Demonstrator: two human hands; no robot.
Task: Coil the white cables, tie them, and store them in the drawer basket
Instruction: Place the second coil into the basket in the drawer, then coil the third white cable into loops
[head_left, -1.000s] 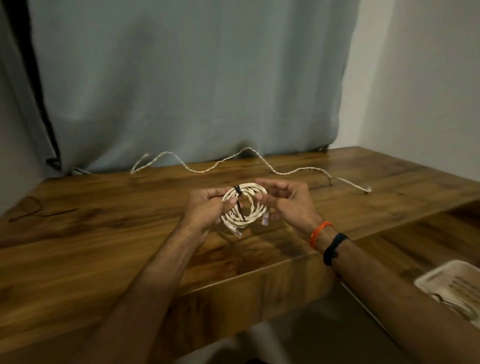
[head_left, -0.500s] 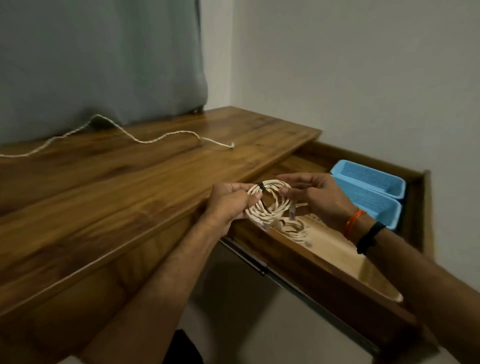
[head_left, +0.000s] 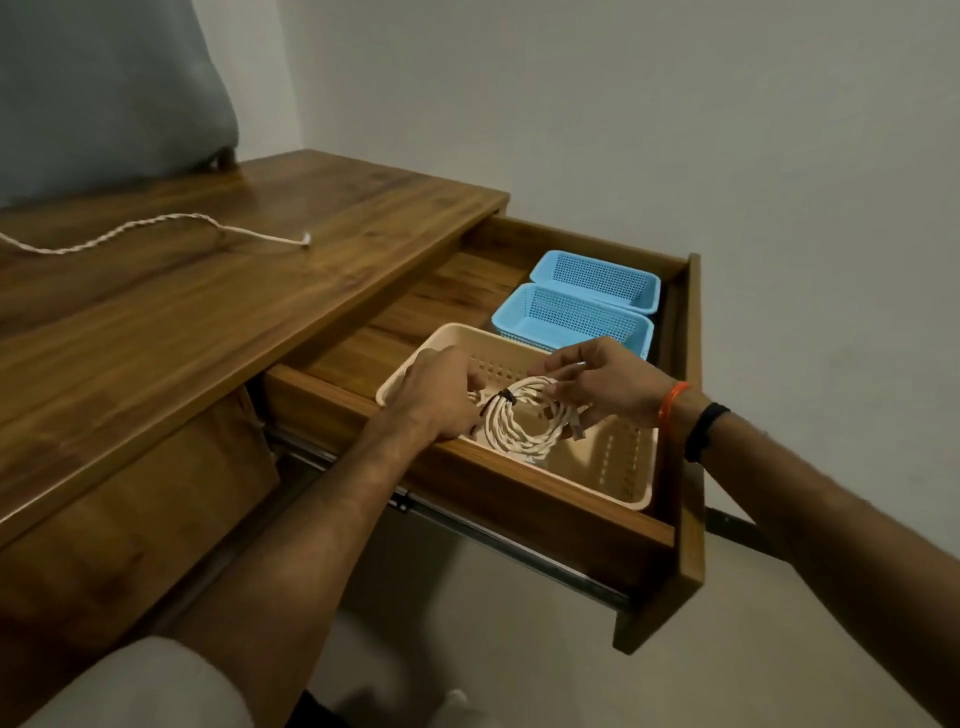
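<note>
The coiled white cable (head_left: 527, 418) hangs between your two hands inside the beige drawer basket (head_left: 621, 470), bound by a dark tie (head_left: 503, 399) on its upper left. Far to the left of your left hand, a loose white cable (head_left: 156, 231) lies on the wooden desk (head_left: 208, 322). Your left hand (head_left: 441, 397) pinches the coil beside the tie, though its fingertips seem hidden behind the knuckles. Your right hand (head_left: 605, 379) grips the coil's upper right edge with curled fingers. Beyond that hand sit two blue baskets (head_left: 571, 312) in the open drawer (head_left: 685, 415).
</note>
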